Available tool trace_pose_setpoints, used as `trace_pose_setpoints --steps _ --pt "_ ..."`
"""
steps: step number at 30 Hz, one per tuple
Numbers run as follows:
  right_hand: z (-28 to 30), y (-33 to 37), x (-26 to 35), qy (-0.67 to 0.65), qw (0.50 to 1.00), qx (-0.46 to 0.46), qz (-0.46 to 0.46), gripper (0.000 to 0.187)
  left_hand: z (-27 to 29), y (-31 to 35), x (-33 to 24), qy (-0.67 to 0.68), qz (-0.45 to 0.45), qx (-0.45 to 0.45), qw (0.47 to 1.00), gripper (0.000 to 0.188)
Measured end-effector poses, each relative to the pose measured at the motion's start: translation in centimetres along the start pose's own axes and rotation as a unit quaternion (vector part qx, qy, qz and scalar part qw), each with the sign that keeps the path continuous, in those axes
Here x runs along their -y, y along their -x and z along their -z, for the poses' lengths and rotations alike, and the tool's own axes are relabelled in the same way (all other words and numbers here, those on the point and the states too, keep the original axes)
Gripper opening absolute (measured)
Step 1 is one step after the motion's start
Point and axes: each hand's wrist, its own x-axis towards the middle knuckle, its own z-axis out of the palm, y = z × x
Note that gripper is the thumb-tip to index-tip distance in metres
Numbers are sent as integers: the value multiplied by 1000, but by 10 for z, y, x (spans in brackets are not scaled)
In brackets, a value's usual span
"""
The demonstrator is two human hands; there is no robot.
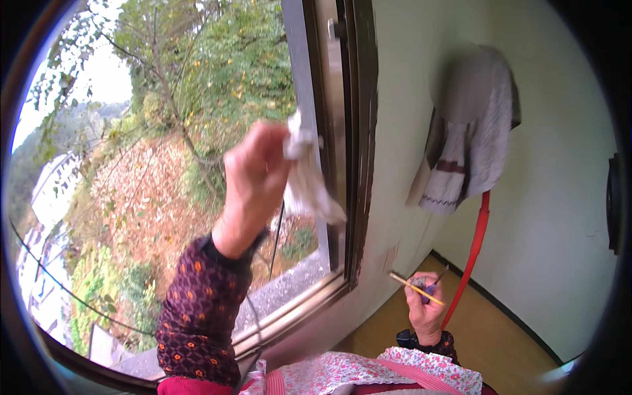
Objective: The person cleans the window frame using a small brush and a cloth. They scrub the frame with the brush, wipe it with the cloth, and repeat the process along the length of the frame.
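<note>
My left hand (250,174) is raised at the open window with its fingers pinched on a crumpled white cloth (308,184). The cloth hangs down beside the window's inner frame (334,131) and is blurred; whether it touches the frame I cannot tell. Lower down on the right, my right hand (426,316) is closed around a thin yellow stick (416,288). A slim dark-tipped tool (442,274) and a small greyish-purple bundle (424,284) sit in the same grip; their kind is too small to make out.
A window sill (289,309) runs below the opening, with trees and a leafy slope outside. On the right wall hang light garments or towels (484,131), above a red pole (475,243). A cable (255,322) hangs over the sill. The brown floor (487,336) lies beyond my right hand.
</note>
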Motion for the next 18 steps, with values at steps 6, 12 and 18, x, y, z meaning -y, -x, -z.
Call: trace_pose_setpoints --steps 6,12,18 --pt "-5 4 -2 -19 1000 -14 8 20 -39 -120 -40 -147 -215 -135 956 14" --pt "-5 10 1 9 999 -32 15 21 -56 1 17 -226 -230 12 947 27" --pt "-17 6 24 47 995 -10 87 19 -75 138 59 -343 -338 336 809 13"
